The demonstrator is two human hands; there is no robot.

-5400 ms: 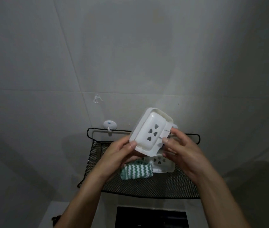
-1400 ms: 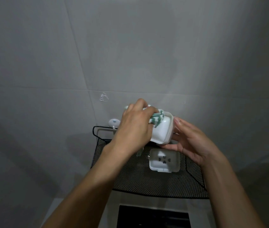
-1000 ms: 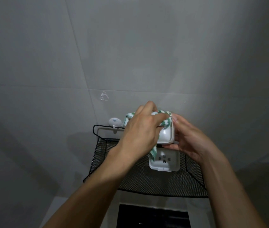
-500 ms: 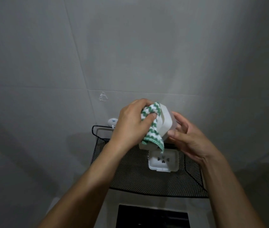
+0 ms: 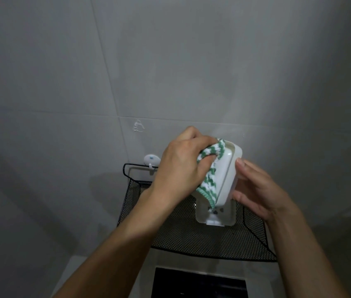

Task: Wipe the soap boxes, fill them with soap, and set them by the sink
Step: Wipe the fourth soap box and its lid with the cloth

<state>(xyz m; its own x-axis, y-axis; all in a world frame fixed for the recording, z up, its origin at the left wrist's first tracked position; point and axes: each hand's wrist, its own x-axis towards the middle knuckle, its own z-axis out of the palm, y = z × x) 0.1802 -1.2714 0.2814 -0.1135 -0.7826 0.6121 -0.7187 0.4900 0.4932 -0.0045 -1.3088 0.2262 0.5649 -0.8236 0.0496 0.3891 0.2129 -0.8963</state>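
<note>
I hold a white soap box (image 5: 229, 171) tilted on its side above the black mesh shelf (image 5: 191, 235). My right hand (image 5: 260, 190) grips it from the right, thumb on its upper edge. My left hand (image 5: 183, 168) grips a green-and-white striped cloth (image 5: 210, 175) and presses it into the box's hollow; a corner of the cloth hangs down. A second white soap box (image 5: 215, 217) with heart-shaped holes lies on the shelf just below, partly hidden by the held box and cloth.
The shelf hangs on a grey tiled wall from a white hook (image 5: 151, 160). A dab of white residue (image 5: 138, 126) marks the tile above. Below the shelf is a dark rectangular opening (image 5: 198, 283) with a pale rim.
Since the earliest frame my left hand took the cloth off the shelf and has been rubbing it round the held box. The box has turned on its side; the cloth now sits inside it.
</note>
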